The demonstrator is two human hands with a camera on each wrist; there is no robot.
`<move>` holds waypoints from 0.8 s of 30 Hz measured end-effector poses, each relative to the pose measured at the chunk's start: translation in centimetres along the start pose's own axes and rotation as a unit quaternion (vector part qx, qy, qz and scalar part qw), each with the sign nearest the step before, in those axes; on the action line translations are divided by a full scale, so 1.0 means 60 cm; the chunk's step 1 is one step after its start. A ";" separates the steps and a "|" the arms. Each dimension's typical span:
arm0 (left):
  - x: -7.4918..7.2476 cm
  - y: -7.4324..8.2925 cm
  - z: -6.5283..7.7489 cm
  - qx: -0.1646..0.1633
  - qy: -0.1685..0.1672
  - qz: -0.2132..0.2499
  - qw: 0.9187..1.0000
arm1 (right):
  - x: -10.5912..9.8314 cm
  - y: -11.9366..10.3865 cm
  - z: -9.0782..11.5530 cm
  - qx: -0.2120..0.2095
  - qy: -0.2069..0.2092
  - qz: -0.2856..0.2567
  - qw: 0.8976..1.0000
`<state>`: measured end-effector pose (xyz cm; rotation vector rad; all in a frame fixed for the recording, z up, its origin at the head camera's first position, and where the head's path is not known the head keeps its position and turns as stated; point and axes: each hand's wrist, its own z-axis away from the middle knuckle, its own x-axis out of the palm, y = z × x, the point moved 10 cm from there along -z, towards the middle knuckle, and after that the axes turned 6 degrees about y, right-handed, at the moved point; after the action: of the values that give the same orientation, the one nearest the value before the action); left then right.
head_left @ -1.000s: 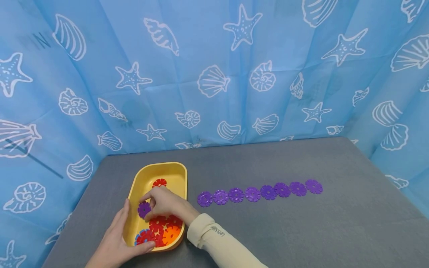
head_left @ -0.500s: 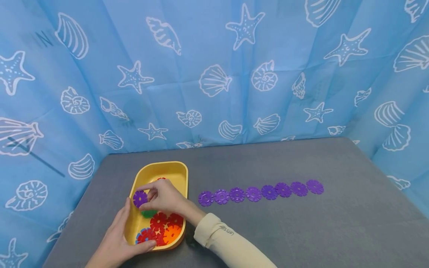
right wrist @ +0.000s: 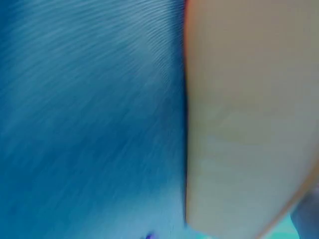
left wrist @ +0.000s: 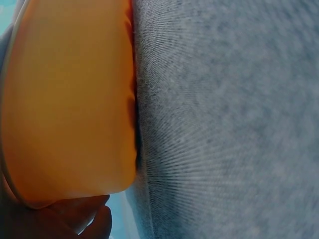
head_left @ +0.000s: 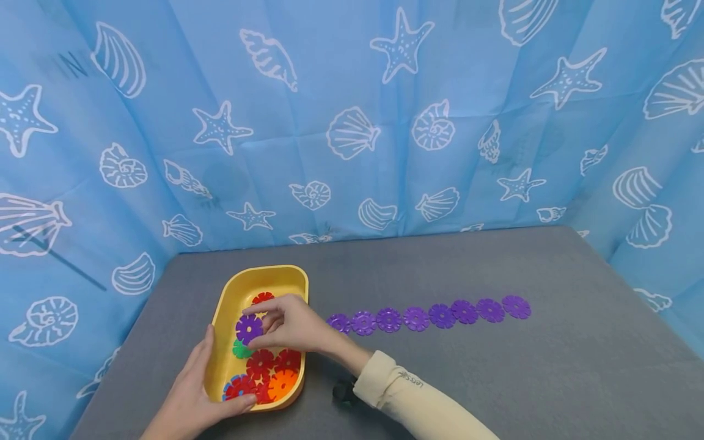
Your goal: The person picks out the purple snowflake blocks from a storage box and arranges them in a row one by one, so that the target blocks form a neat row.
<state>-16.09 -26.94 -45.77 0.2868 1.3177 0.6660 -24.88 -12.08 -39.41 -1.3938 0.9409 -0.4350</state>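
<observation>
My right hand pinches a purple snowflake building disc between thumb and fingers, over the yellow plastic tray. Under the held disc, a green disc is partly covered. My left hand holds the tray's near left corner, its thumb over the near rim and its fingers along the left side. Fingers also show beyond the tray's end in the left wrist view. Inside the tray lie several red discs, an orange disc and a partly hidden blue one.
A row of several purple discs runs rightward from the tray across the grey cloth. A small black object shows beside the right cuff. The blue shell-print curtain encloses the back and sides. The right wrist view is blurred.
The right hand has lifted the purple disc off the tray's left part and brought it rightward. The green disc has come into view. My left hand stays on the tray.
</observation>
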 end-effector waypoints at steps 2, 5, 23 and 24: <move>-0.001 -0.001 0.001 -0.004 0.001 0.003 1.000 | -0.014 0.003 0.010 0.007 0.005 -0.007 1.000; -0.001 -0.002 0.003 -0.009 0.001 0.001 1.000 | -0.038 0.006 0.029 0.011 0.012 -0.014 1.000; 0.001 -0.003 -0.002 -0.007 -0.001 -0.002 1.000 | -0.271 0.068 0.204 0.050 0.044 0.020 0.998; 0.001 -0.003 -0.001 -0.007 0.000 -0.002 1.000 | -0.289 0.074 0.217 0.055 0.049 0.027 0.997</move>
<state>-16.10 -27.06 -45.95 0.2737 1.3123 0.6710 -26.20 10.00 -39.64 -1.2536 1.0174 -0.5100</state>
